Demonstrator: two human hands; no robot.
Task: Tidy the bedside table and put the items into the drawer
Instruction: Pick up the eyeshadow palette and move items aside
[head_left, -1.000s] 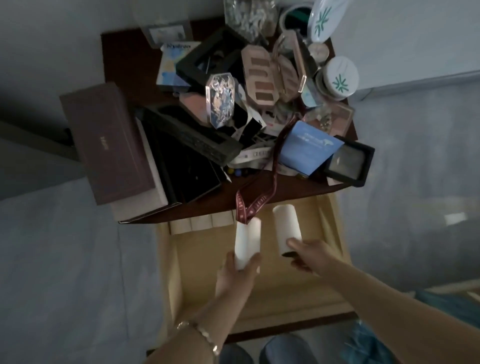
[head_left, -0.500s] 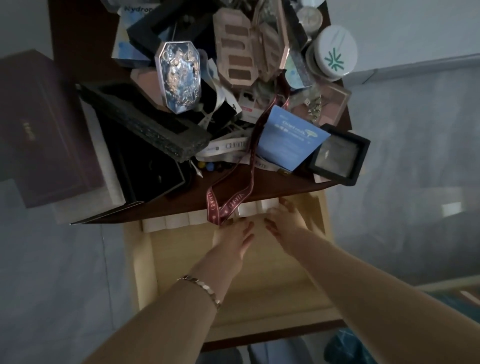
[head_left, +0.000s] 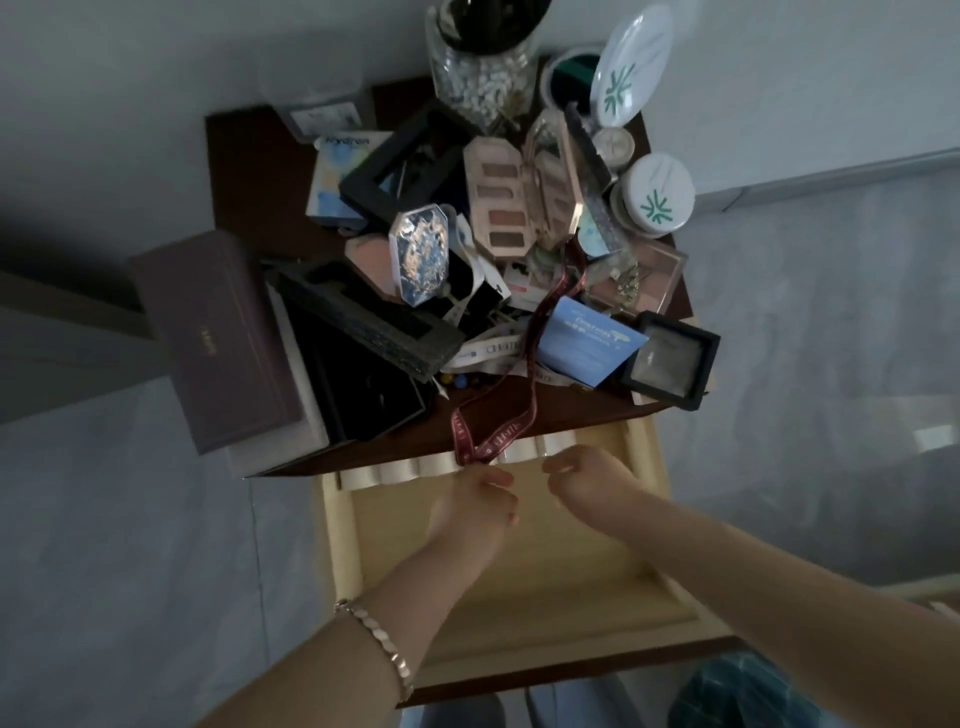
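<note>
The pale wooden drawer stands pulled out under the dark bedside table. A row of white rolls lies along the drawer's back edge, partly hidden under the tabletop. My left hand and my right hand hover over the back of the drawer, fingers loosely curled, holding nothing. A dark red ribbon hangs off the table's front edge, its loop ending just above my left fingertips. The tabletop is piled with clutter.
The pile holds a brown long box, an octagonal blue tin, a pink eyeshadow palette, a blue card, a black framed box, white round jars and a glass jar. Grey floor lies on both sides.
A second ago each hand held a white roll over the drawer. Both rolls now lie in the row at the drawer's back, and both hands have drawn back with nothing in them.
</note>
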